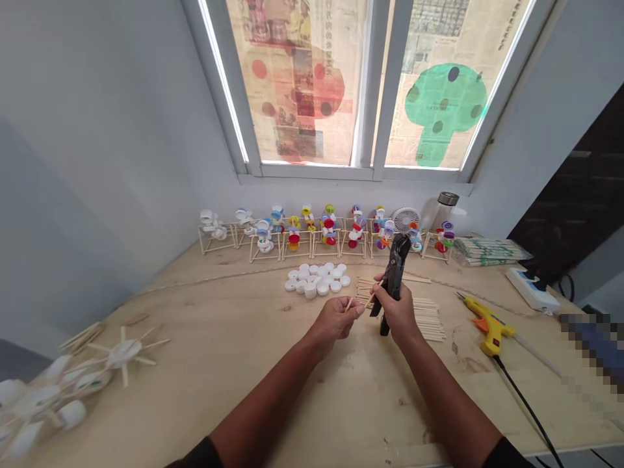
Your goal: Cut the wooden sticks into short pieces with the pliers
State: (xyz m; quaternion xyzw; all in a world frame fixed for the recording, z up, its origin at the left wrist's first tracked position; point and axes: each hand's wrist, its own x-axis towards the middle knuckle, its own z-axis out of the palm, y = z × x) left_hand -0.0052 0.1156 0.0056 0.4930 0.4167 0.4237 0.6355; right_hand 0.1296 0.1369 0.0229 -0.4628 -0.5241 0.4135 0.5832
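Observation:
Near the middle of the table, my left hand point(335, 320) is closed, pinching a short thin wooden stick point(348, 304) between thumb and fingers. My right hand point(398, 313) grips a black hand tool point(397, 263), which looks like cutters or pliers and is held roughly upright. Another piece of wooden stick point(373, 296) slants from the right fingertips toward the left hand. Under and behind my right hand lie several loose wooden sticks point(429, 318). White bottle caps point(316, 281) are grouped just beyond my left hand.
Small wheels of coloured caps on stick frames point(297, 244) line the wall. A yellow glue gun point(492, 325), a power strip point(532, 290) and bagged sticks point(492, 250) are at right. Left are a spoked stick wheel point(125, 353) and cap assemblies point(36, 400). A bottle point(444, 209) stands behind.

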